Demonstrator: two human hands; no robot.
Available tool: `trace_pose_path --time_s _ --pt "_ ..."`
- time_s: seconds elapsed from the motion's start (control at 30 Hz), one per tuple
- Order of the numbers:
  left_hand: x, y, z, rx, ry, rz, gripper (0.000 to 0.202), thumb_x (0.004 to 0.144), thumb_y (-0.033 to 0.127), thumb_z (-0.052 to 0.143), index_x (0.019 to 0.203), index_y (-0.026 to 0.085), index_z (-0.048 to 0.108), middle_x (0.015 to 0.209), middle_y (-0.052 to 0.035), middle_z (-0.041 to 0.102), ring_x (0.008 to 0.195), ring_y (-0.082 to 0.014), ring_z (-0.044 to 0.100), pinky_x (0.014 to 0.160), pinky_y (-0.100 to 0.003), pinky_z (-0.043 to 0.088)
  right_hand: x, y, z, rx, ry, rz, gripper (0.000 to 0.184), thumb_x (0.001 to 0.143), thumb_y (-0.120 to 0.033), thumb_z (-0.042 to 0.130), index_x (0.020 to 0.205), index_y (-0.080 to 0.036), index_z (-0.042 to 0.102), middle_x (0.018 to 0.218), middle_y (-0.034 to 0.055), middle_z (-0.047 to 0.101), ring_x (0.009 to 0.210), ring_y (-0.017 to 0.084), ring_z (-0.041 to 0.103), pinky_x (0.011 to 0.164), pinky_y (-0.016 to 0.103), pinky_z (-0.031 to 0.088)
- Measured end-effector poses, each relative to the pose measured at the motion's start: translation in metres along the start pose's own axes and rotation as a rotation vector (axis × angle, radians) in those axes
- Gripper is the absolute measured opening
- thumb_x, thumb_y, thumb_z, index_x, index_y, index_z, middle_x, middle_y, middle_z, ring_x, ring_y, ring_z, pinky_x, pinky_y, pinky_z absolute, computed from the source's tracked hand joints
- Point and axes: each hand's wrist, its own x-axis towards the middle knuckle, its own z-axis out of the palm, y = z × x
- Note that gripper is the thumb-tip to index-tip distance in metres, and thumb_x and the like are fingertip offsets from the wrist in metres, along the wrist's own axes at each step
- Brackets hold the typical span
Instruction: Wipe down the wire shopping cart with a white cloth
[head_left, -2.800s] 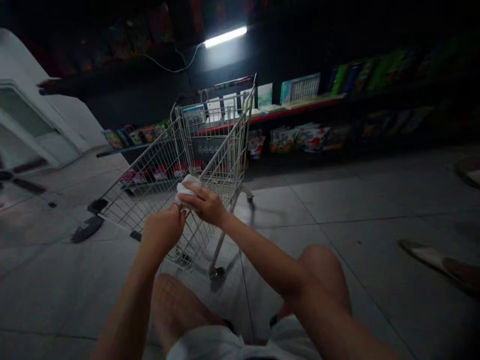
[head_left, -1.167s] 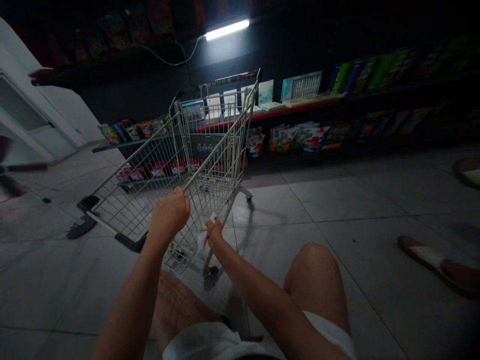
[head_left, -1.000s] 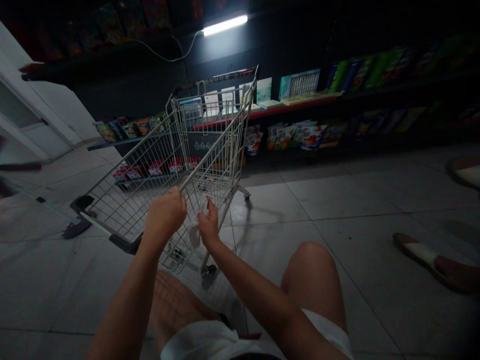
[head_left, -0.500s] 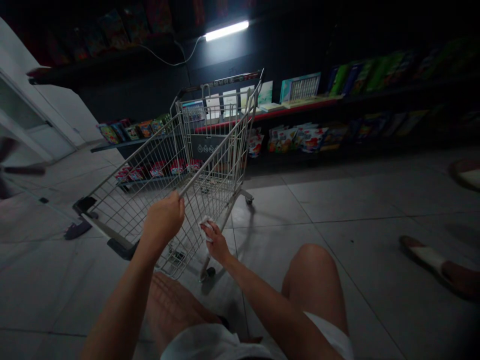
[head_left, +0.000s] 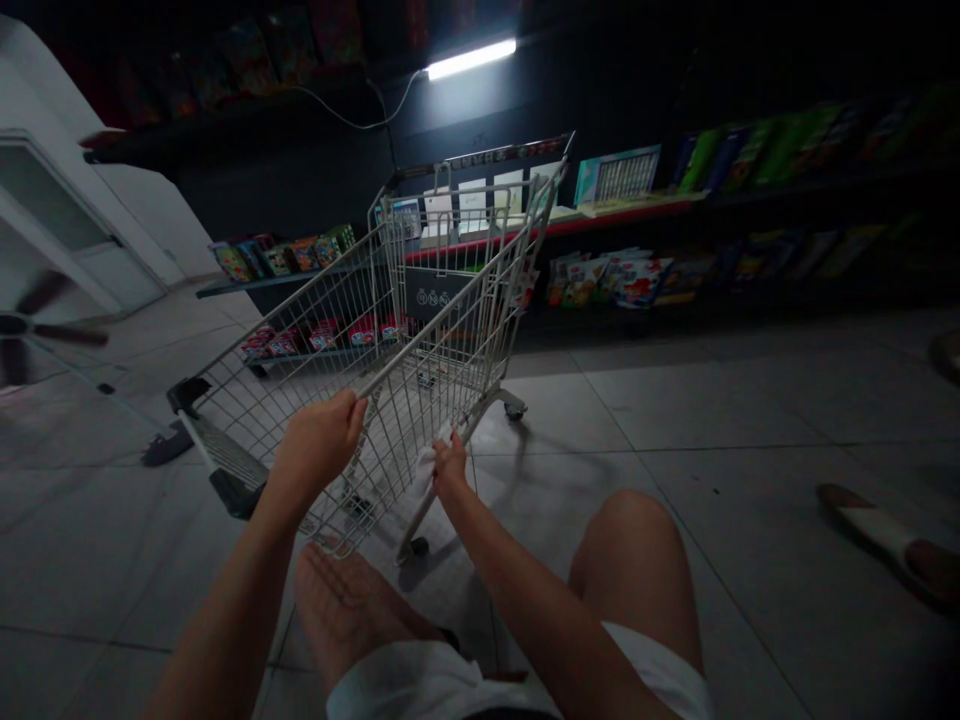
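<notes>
A metal wire shopping cart (head_left: 420, 365) stands in front of me, its front end with dark plastic corners toward the lower left. My left hand (head_left: 322, 440) is closed around the top rail of the cart's near side. Lower and to the right, my right hand (head_left: 450, 465) is closed on a white cloth (head_left: 426, 465), which it presses against the slanted frame tube below the basket. Part of the cloth is hidden by my fingers. A dark sign plate (head_left: 433, 293) hangs at the basket's back end.
Shelves with books (head_left: 619, 180) and bagged goods (head_left: 611, 275) run behind the cart, under a lit tube lamp (head_left: 471, 60). A fan (head_left: 37, 325) stands at the left. At the right is another person's sandalled foot (head_left: 877, 530). My knees flank the near side.
My right hand has moved with the cloth a little to the right and up onto the frame tube. The cart has turned slightly, its handle end shifting right. My left hand keeps its hold.
</notes>
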Motion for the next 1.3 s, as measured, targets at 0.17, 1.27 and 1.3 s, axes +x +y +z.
trace_pose_path --time_s 0.17,1.27,1.3 --pt "-0.004 0.002 0.0 0.012 0.021 -0.003 0.042 0.101 0.042 0.026 0.095 0.019 0.061 0.084 -0.0084 0.074 0.076 -0.0229 0.069 0.062 -0.032 0.036 -0.034 -0.115 0.059 -0.313 -0.138 -0.571 0.065 0.08 -0.017 0.044 0.145 -0.026 0.043 0.141 0.0062 0.051 0.121 0.018 0.058 0.099 0.034 0.055" --pt "0.043 0.002 -0.006 -0.008 0.063 0.154 0.041 0.102 0.041 0.025 0.095 0.019 0.059 0.099 -0.0084 0.072 0.091 -0.0218 0.066 0.066 -0.03 0.039 0.045 -0.168 0.047 -0.821 -0.191 -1.156 0.069 0.077 -0.002 0.046 0.143 -0.023 0.048 0.157 0.0071 0.03 0.147 0.023 0.033 0.116 0.04 0.044" --pt "0.052 0.009 -0.008 -0.026 0.05 0.176 0.042 0.102 0.041 0.025 0.095 0.019 0.06 0.101 -0.0089 0.072 0.092 -0.0216 0.066 0.068 -0.03 0.041 0.035 -0.141 0.042 -0.83 -0.205 -1.143 0.071 0.076 -0.004 0.048 0.145 -0.021 0.045 0.159 0.009 0.028 0.148 0.024 0.031 0.116 0.039 0.044"
